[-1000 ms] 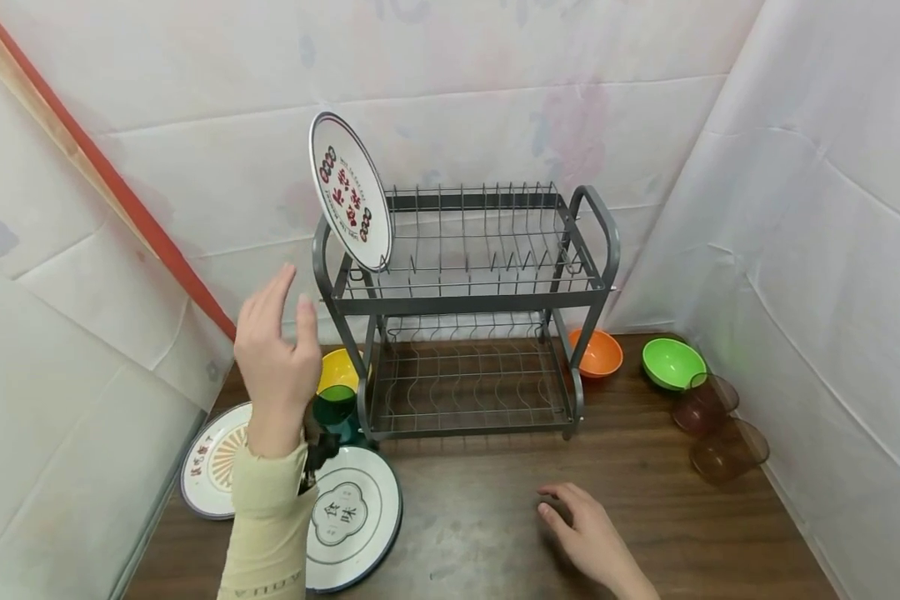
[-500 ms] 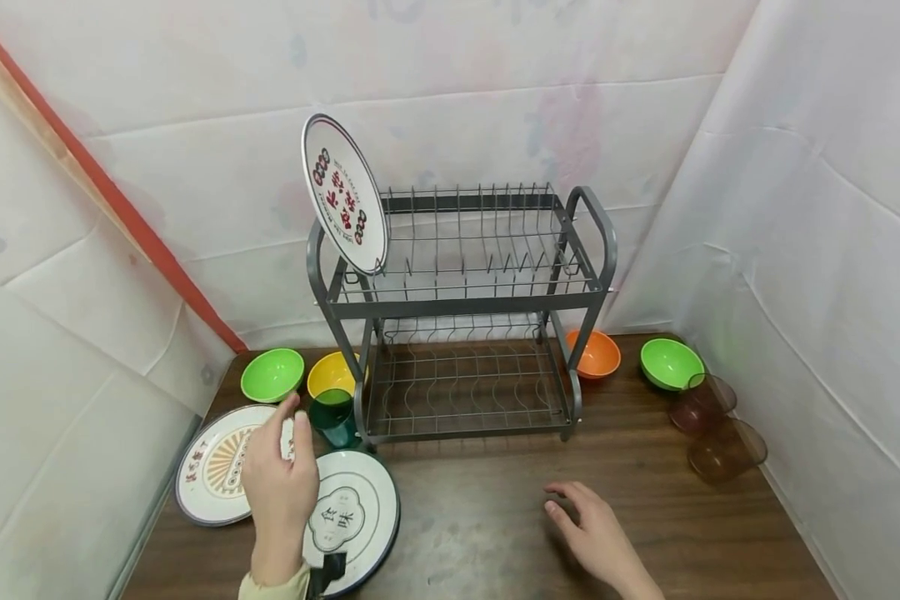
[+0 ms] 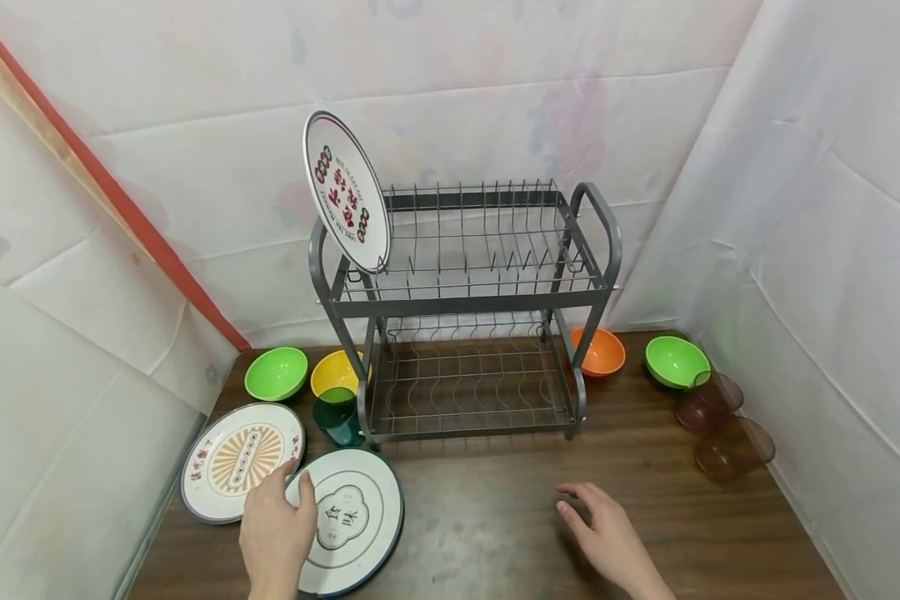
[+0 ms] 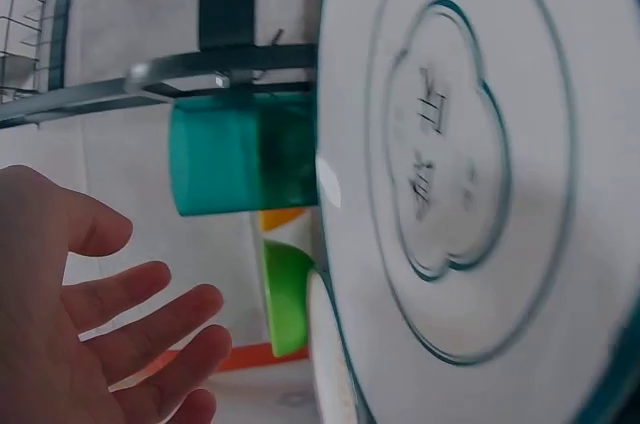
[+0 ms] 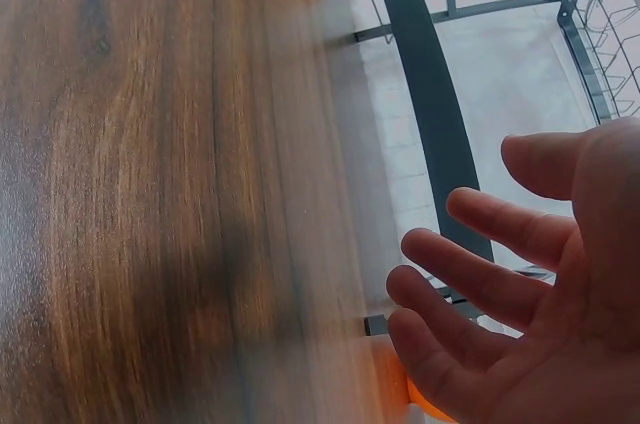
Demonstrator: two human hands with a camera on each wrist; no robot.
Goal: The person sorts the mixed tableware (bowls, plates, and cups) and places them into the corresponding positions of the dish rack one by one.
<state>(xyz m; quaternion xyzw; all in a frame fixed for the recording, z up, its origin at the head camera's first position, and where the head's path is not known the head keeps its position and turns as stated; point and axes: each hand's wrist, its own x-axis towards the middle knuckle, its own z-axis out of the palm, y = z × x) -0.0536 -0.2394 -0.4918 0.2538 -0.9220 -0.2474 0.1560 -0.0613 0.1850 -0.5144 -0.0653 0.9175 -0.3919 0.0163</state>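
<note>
In the head view my left hand (image 3: 277, 529) hovers by the left edge of a white plate (image 3: 345, 554) with a dark rim and a flower-shaped mark. The left wrist view shows its fingers loosely spread, holding nothing, with that plate (image 4: 535, 244) at the right. Behind the hand lies a second white plate (image 3: 221, 483) with an orange sunburst. My right hand (image 3: 607, 533) is above the table's right half, fingers relaxed and holding nothing. A white plate with red characters (image 3: 345, 196) stands on edge, tilted, at the left end of the upper tier of a dish rack (image 3: 465, 307).
Left of the rack sit a green bowl (image 3: 276, 374), a yellow bowl (image 3: 333, 375) and a teal cup (image 3: 339, 421). At right are an orange bowl (image 3: 602, 353), another green bowl (image 3: 677, 362) and two brownish glasses, one a dark cup (image 3: 731, 454). Cloth walls enclose the table (image 3: 487, 525).
My left hand has come down from beside the rack's upper tier to the plate at the front left. The right hand has shifted slightly to the right. The rack and its plate stay put.
</note>
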